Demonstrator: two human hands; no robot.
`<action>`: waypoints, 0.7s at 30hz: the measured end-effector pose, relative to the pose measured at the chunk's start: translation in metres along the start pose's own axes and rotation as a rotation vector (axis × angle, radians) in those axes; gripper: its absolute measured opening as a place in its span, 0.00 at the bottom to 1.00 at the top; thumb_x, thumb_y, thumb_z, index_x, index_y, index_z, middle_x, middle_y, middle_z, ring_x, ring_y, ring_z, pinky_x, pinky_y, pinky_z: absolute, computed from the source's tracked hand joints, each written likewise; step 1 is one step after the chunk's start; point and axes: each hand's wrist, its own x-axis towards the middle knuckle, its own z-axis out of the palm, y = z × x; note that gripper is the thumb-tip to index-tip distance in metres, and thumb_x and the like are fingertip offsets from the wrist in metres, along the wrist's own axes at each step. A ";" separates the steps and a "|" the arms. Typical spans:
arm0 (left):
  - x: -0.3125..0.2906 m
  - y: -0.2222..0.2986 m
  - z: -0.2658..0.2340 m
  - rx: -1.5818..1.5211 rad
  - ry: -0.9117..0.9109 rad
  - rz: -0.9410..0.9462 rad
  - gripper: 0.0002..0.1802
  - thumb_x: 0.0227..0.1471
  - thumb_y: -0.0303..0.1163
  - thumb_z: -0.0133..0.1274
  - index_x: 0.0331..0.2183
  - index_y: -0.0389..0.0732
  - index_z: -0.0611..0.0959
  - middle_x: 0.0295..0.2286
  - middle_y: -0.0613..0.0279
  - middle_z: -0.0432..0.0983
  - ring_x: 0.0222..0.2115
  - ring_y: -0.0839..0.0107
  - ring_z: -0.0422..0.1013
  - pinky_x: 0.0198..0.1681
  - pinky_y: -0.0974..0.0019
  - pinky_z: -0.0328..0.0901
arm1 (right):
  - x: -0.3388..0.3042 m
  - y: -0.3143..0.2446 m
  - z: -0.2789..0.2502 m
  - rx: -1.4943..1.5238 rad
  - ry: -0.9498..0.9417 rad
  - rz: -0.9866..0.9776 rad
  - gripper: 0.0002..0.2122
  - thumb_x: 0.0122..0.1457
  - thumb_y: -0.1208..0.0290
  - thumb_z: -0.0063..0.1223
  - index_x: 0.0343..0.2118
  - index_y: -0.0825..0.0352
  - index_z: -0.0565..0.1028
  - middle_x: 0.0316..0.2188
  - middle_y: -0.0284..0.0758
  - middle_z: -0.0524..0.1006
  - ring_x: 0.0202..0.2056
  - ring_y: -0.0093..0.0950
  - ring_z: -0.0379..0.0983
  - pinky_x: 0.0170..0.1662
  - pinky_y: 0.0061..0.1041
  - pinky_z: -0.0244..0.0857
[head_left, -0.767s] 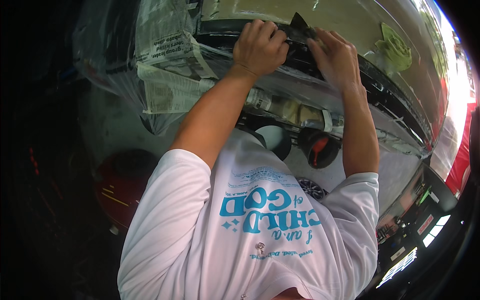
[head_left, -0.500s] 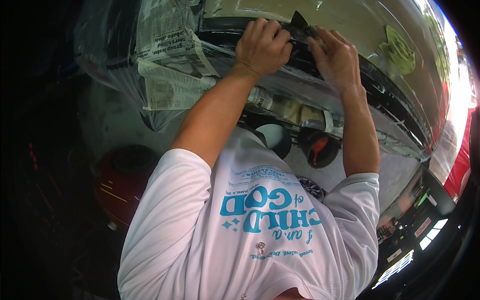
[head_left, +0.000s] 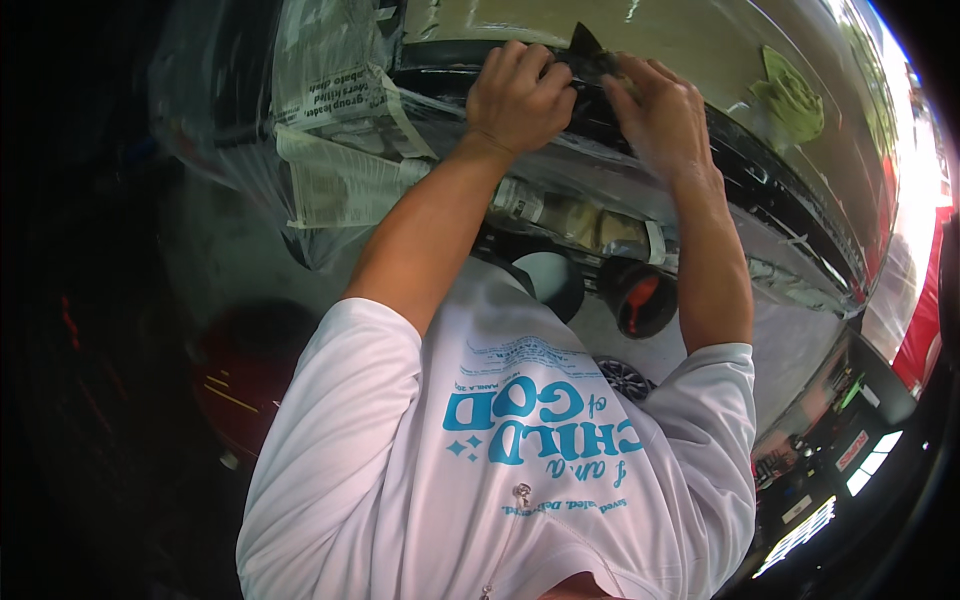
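My left hand (head_left: 519, 103) is closed, knuckles up, against the black trim strip (head_left: 430, 56) along the edge of a glossy olive-gold car panel (head_left: 690, 50). What its curled fingers grip, if anything, is hidden. Close by on the right, my right hand (head_left: 662, 112) is bent round a small tool with a dark, pointed, triangular blade (head_left: 584, 41), which looks like a scraper. The blade rises over the panel between the two hands. The fingers cover most of its handle. Clear plastic film (head_left: 590, 150) hangs just below the trim.
Newspaper sheets (head_left: 335, 190) and film mask the left side. A green cloth (head_left: 790, 98) lies on the panel at right. Below stands a dark bucket (head_left: 640, 300) with something red inside. A dark red rounded object (head_left: 235, 375) is at lower left, a spoked wheel (head_left: 622, 377) beside my shirt.
The whole view has shifted a little. Both hands keep their grip, with the blade still upright between them; no clear movement along the trim shows.
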 end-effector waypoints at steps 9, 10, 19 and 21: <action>-0.002 0.002 0.000 0.025 0.004 -0.001 0.08 0.42 0.28 0.63 0.31 0.42 0.87 0.32 0.63 0.75 0.36 0.60 0.72 0.40 0.57 0.69 | -0.004 0.006 0.000 0.088 0.065 -0.074 0.16 0.64 0.62 0.61 0.50 0.65 0.83 0.43 0.41 0.84 0.41 0.43 0.83 0.47 0.38 0.75; -0.001 0.002 -0.001 0.026 0.003 0.006 0.08 0.42 0.28 0.63 0.31 0.42 0.87 0.32 0.63 0.75 0.36 0.60 0.72 0.40 0.57 0.68 | -0.005 0.007 0.001 0.125 0.061 -0.017 0.17 0.64 0.62 0.61 0.51 0.66 0.83 0.43 0.41 0.84 0.42 0.44 0.82 0.48 0.38 0.75; 0.001 0.002 -0.001 0.001 -0.010 0.011 0.08 0.43 0.29 0.62 0.31 0.44 0.86 0.31 0.63 0.74 0.35 0.61 0.72 0.38 0.59 0.67 | -0.001 0.006 -0.007 0.088 -0.037 0.125 0.20 0.63 0.62 0.61 0.53 0.70 0.81 0.49 0.49 0.83 0.50 0.48 0.81 0.56 0.39 0.72; 0.001 0.003 -0.002 0.001 -0.005 0.002 0.07 0.43 0.28 0.61 0.30 0.44 0.86 0.31 0.63 0.74 0.35 0.61 0.72 0.38 0.58 0.67 | 0.000 0.004 -0.008 0.097 -0.048 0.139 0.20 0.63 0.62 0.61 0.53 0.70 0.81 0.49 0.50 0.83 0.51 0.48 0.80 0.56 0.39 0.72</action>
